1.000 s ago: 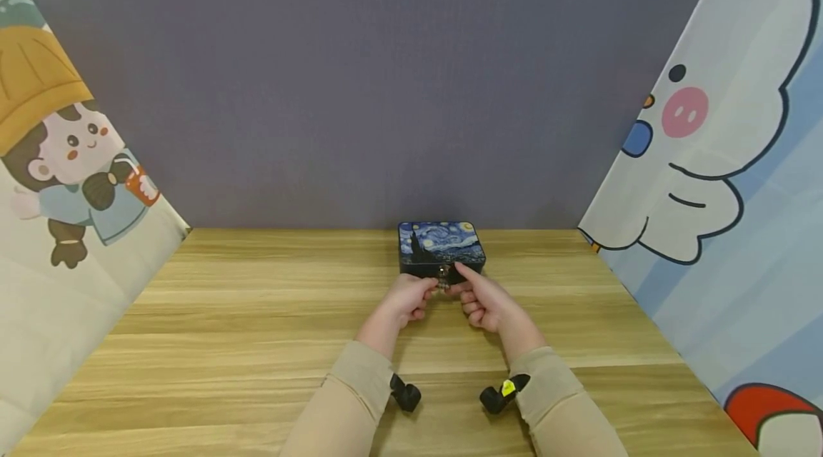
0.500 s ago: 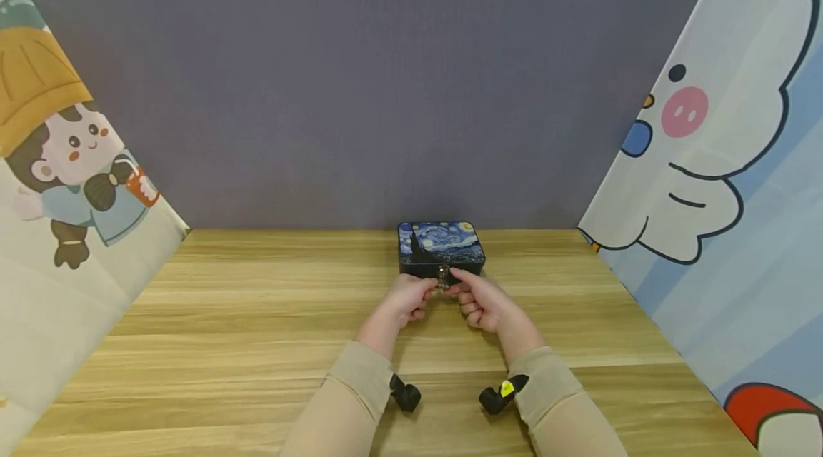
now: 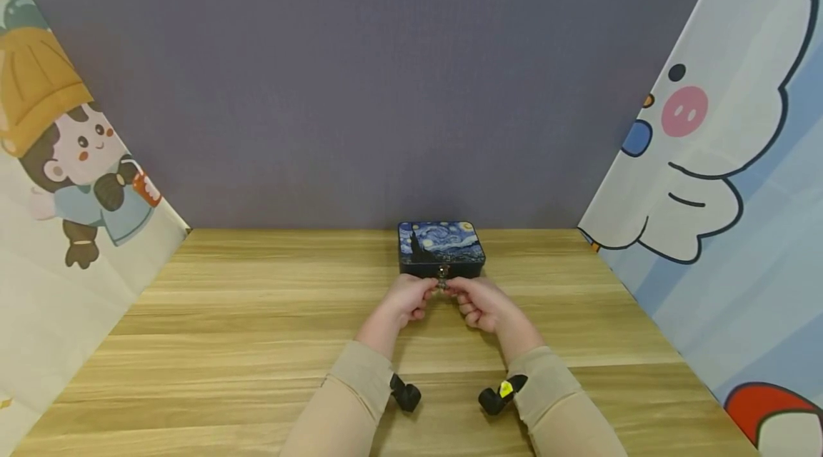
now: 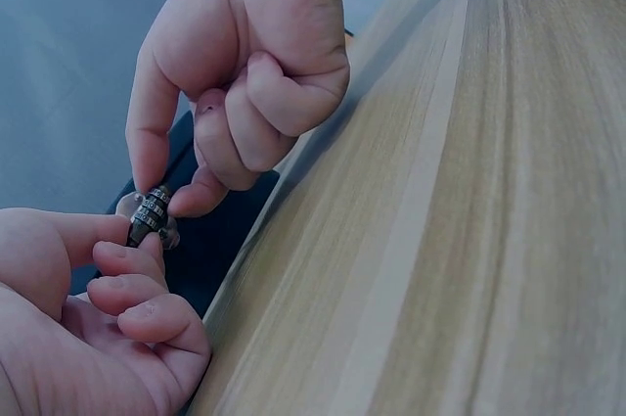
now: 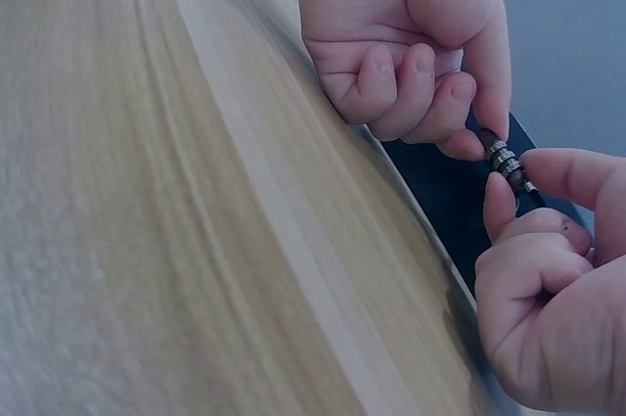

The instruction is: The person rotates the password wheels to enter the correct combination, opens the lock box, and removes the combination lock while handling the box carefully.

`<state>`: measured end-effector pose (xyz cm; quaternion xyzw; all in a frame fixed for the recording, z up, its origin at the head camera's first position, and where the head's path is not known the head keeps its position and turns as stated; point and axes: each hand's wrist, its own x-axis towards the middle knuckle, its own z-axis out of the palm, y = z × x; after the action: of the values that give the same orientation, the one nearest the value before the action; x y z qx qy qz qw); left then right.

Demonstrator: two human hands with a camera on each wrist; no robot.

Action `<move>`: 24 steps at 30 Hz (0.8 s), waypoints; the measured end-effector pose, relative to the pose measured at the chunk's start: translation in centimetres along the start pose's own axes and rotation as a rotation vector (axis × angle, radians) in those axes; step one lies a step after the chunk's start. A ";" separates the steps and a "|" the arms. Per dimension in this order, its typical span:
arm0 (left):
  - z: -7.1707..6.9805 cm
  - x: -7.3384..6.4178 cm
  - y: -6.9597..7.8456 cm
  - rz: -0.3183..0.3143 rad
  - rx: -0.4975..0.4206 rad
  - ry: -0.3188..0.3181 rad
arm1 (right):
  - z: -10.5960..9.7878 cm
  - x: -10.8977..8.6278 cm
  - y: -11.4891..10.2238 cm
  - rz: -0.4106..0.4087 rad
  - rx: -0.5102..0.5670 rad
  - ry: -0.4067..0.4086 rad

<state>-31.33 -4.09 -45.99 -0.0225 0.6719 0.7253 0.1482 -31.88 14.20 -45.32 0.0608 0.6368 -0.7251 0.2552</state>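
Observation:
A small dark box [image 3: 442, 243] with a swirling night-sky picture on its closed lid stands at the back of the table, against the grey panel. At its front latch [image 3: 443, 270] hangs a small combination padlock [image 4: 151, 212] with rows of numbered dials. My left hand [image 3: 406, 298] pinches one end of this padlock between thumb and index finger. From the other side, my right hand [image 3: 484, 302] pinches the opposite end with thumb and index finger. The remaining fingers of both hands are curled. Fingertips cover part of the lock, and its digits are too small to read.
The wood-grain table [image 3: 257, 328] spreads around both forearms. A grey panel [image 3: 386, 86] rises right behind the box. Cartoon-printed sheets, one on the left [image 3: 83, 285] and one on the right [image 3: 739, 285], border the sides.
My right thumb has come down from the box's front edge beside the latch onto the padlock. The left hand and the box stay in place.

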 end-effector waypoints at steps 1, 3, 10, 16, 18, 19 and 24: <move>0.0 0.0 0.0 0.000 0.000 0.000 | 0.0 0.0 0.0 -0.002 -0.002 -0.001; 0.0 0.0 0.0 -0.002 -0.002 -0.001 | 0.0 -0.1 0.0 -0.005 -0.001 -0.002; 0.0 0.0 0.0 -0.004 -0.003 -0.004 | 0.1 -0.1 0.0 -0.010 -0.003 -0.019; 0.0 -0.1 0.0 -0.001 -0.007 -0.009 | 0.1 0.0 0.1 -0.018 -0.005 -0.015; 0.0 -0.1 0.0 0.000 -0.007 -0.011 | 0.1 0.0 0.1 -0.026 -0.004 -0.014; 0.0 -0.1 0.0 0.001 -0.007 -0.011 | 0.1 0.0 0.1 -0.029 -0.003 -0.012; 0.0 -0.1 0.1 0.000 -0.004 -0.010 | 0.0 0.0 0.2 -0.038 -0.007 -0.008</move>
<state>-31.21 -4.08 -45.82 -0.0189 0.6697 0.7268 0.1516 -31.80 14.18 -45.52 0.0451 0.6391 -0.7279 0.2442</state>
